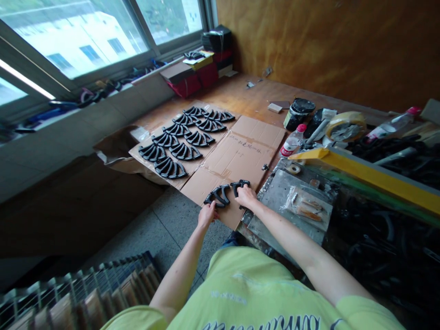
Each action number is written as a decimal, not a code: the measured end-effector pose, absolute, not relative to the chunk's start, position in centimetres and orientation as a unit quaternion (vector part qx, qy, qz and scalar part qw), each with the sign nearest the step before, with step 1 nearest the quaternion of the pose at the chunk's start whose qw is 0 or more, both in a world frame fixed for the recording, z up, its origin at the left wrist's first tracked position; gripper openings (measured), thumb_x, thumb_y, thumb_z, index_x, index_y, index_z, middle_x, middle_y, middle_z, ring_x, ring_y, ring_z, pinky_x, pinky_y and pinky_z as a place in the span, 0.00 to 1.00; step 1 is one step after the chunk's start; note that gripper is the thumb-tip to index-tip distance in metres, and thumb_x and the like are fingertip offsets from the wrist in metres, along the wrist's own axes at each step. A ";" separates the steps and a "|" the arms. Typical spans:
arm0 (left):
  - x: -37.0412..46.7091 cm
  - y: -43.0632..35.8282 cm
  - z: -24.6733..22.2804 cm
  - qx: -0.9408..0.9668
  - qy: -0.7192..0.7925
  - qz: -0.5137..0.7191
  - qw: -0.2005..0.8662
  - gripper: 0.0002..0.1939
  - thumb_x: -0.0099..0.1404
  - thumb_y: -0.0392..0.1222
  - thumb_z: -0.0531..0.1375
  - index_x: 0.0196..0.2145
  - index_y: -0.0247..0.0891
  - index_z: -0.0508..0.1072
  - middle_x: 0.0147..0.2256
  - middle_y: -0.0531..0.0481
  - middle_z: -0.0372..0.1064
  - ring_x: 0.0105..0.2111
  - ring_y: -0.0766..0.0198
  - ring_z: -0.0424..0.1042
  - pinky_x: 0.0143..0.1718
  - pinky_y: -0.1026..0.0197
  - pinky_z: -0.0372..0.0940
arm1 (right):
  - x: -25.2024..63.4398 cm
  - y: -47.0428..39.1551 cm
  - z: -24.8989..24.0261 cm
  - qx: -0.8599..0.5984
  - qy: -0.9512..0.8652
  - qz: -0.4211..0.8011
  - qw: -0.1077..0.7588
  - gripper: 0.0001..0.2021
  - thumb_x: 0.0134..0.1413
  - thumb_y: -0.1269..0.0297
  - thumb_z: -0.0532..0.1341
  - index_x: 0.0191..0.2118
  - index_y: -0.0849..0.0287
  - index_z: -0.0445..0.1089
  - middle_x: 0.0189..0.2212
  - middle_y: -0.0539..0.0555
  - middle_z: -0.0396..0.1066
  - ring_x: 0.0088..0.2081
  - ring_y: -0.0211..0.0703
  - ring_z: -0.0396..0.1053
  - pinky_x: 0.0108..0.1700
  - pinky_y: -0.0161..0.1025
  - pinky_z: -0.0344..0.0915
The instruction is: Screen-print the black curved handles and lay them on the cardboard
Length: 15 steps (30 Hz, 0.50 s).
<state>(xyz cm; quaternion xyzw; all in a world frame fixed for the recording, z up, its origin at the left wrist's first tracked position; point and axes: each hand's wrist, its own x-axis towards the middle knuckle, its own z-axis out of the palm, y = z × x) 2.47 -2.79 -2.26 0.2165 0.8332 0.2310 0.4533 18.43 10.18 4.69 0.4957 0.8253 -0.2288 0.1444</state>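
At the near end of a flat cardboard sheet [252, 137], my left hand [207, 214] has its fingers closed on the edge of a small group of black curved parts [222, 196]. They look like handles or brackets, but I cannot make out their kind. Just to the right, my right hand [246, 196] grips another black curved part [237, 186], partly hidden under the fingers. Farther along the cardboard lie several fan-shaped rows of similar black parts [185, 152], set close together.
Right of the cardboard stand a red-capped bottle [291, 141], a dark tin [298, 113] and a tape roll [345, 126]. A yellow bar [364, 176] borders a dark heap of parts. A plastic bag [305, 208] lies on a grey plate. Wire racking [85, 288] stands lower left.
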 end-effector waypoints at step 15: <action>1.7 -2.4 -2.5 0.239 0.832 0.213 0.453 0.23 0.67 0.56 0.46 0.28 0.38 0.70 0.23 0.42 0.75 0.24 0.57 0.75 0.25 0.60 0.66 | 16.2 7.3 3.9 0.423 0.877 -0.206 0.096 0.12 0.61 0.65 0.55 0.46 0.61 0.71 0.42 0.63 0.75 0.44 0.51 0.74 0.45 0.42 0.67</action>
